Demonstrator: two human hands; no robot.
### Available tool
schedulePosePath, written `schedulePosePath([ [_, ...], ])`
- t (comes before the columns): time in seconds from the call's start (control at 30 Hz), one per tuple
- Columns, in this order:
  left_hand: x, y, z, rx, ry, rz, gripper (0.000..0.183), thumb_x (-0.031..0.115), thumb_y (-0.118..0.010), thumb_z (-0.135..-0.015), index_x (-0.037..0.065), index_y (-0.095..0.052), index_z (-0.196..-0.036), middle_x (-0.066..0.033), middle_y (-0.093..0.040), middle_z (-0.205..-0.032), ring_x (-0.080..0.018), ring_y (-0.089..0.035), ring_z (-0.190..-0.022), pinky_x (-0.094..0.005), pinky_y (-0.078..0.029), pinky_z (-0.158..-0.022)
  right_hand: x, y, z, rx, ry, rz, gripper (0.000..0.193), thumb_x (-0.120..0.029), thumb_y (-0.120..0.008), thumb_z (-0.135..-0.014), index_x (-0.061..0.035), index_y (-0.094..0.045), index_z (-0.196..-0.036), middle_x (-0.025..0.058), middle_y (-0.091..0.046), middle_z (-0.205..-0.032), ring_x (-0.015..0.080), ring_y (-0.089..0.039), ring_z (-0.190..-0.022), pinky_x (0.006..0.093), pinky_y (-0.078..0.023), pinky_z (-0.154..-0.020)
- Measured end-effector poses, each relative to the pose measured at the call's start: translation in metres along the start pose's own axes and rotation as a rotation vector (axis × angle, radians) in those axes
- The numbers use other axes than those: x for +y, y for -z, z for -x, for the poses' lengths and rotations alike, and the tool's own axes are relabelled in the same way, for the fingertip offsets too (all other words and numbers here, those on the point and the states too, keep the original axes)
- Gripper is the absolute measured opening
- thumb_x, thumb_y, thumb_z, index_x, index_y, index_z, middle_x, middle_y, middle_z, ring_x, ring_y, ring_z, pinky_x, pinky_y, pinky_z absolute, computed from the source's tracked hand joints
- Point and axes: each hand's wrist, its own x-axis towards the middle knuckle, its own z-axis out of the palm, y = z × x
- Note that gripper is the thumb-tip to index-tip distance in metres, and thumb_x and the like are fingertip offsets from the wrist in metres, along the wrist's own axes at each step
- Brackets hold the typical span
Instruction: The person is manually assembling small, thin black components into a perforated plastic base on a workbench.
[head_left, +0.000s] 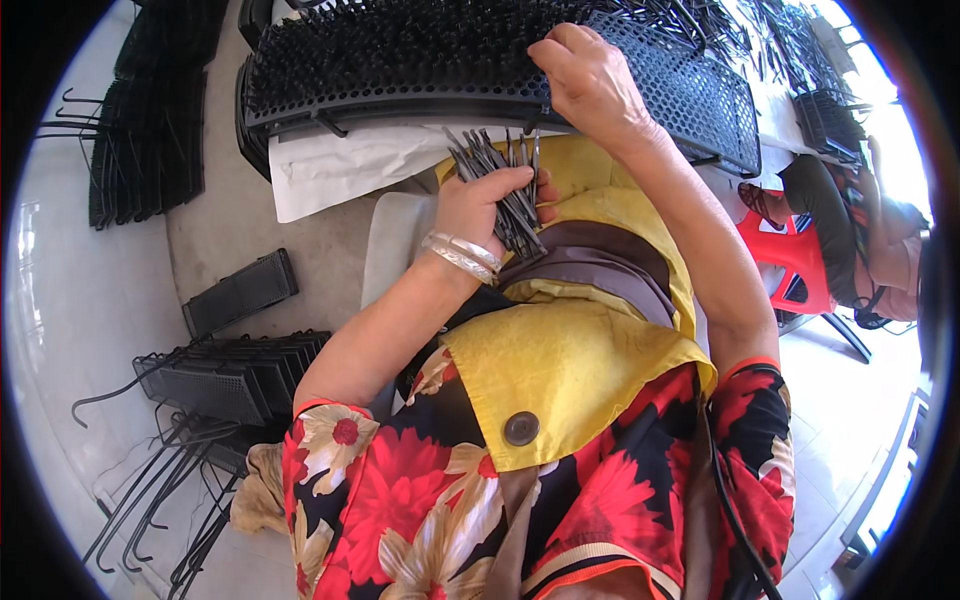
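left hand point(474, 207) clamped around thin dark rods point(515, 215), on the near side of the black perforated tray point(700, 112); right hand point(588, 82), apart, curls over the tray, grip impossible to tell.

Head cam, wide-angle fisheye, facing dn, close

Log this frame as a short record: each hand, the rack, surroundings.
Left hand: closed around a bundle of thin dark rods
Right hand: fingers curled, over the perforated black rack; whether it grips a rod is unclear
Rack fill: upright dark pieces crowd the left part; bare holes show at right
Clothing: yellow apron
Left side: stacked black racks
Right side: another person, red stool
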Motion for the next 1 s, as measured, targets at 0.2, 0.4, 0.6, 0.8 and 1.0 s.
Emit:
schedulePosePath([
  [0.2, 0.000, 0.000, -0.001, -0.006, -0.039, 0.004, 0.016, 0.002, -0.054, -0.075, -0.010, -0.055, -0.086, -0.0182, -0.060, -0.077, -0.0265, -0.061, -0.066, -0.0359, -0.053, -0.058, -0.038, 0.021, 0.018, -0.069, -0.531, -0.560, 0.022, -0.011, -0.062, -0.070, 0.0010, -0.058, -0.088, 0.0126, -0.058, -0.066, 0.0245, -0.057, -0.059, 0.0323, -0.046, -0.055],
  [0.4, 0.002, 0.001, -0.001, -0.055, -0.058, -0.049, 0.018, 0.003, -0.052, -0.078, -0.007, -0.053, -0.092, -0.0174, -0.060, -0.085, -0.0280, -0.060, -0.077, -0.0410, -0.053, -0.066, -0.044, 0.035, 0.029, 0.011, -0.858, -0.850, 0.009, -0.006, -0.063, -0.071, -0.0007, -0.061, -0.079, 0.0008, -0.057, -0.060, 0.0036, -0.050, -0.052, 0.0184, -0.040, -0.047],
  [0.6, 0.001, 0.004, -0.005, 0.001, -0.012, 0.011, 0.017, 0.004, -0.051, -0.079, -0.005, -0.053, -0.092, -0.0160, -0.059, -0.090, -0.0293, -0.058, -0.084, -0.0428, -0.051, -0.070, -0.008, 0.030, -0.001, 0.492, -0.535, -0.470, 0.013, -0.005, -0.063, -0.074, -0.0003, -0.061, -0.085, 0.0020, -0.059, -0.067, 0.0058, -0.052, -0.055, 0.0195, -0.040, -0.048],
  [0.8, -0.001, 0.006, -0.005, 0.010, 0.025, 0.014, 0.014, 0.006, -0.054, -0.078, -0.001, -0.054, -0.091, -0.0118, -0.058, -0.081, -0.0238, -0.059, -0.077, -0.0435, -0.051, -0.071, -0.003, 0.019, -0.010, 0.542, -0.199, -0.154, 0.011, 0.002, -0.062, -0.067, -0.0020, -0.056, -0.075, 0.0131, -0.056, -0.068, 0.0258, -0.056, -0.060, 0.0311, -0.045, -0.054],
  [1.0, -0.001, 0.005, -0.005, -0.031, 0.041, -0.004, 0.012, 0.006, -0.056, -0.078, -0.001, -0.055, -0.087, -0.0093, -0.057, -0.075, -0.0200, -0.058, -0.070, -0.0416, -0.051, -0.067, 0.000, 0.016, -0.013, 0.471, -0.122, -0.232, 0.012, 0.003, -0.063, -0.066, -0.0013, -0.057, -0.076, 0.0140, -0.057, -0.069, 0.0281, -0.058, -0.062, 0.0311, -0.046, -0.054],
])
